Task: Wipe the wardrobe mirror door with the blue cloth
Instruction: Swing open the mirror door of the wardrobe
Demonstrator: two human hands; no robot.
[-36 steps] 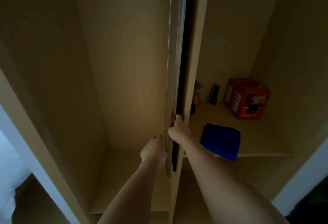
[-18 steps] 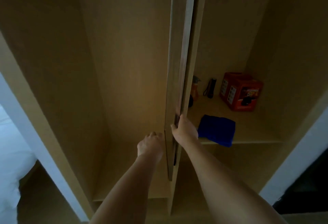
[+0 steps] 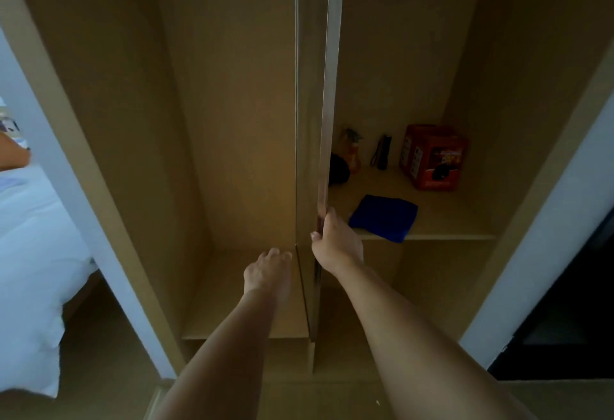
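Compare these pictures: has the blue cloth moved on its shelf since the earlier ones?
No. The blue cloth lies at the same spot on the shelf's front edge, in front of the red box; only the camera shifted.

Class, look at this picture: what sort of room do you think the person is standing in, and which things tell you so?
Most likely a bedroom, perhaps in a hotel. A tall wooden wardrobe fills the view, a bed with white bedding lies to the left, and a shelf holds a folded blue cloth and a red box.

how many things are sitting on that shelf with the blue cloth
5: blue cloth at front, red box back right, black flashlight, orange spray bottle, dark round item partly hidden by door.
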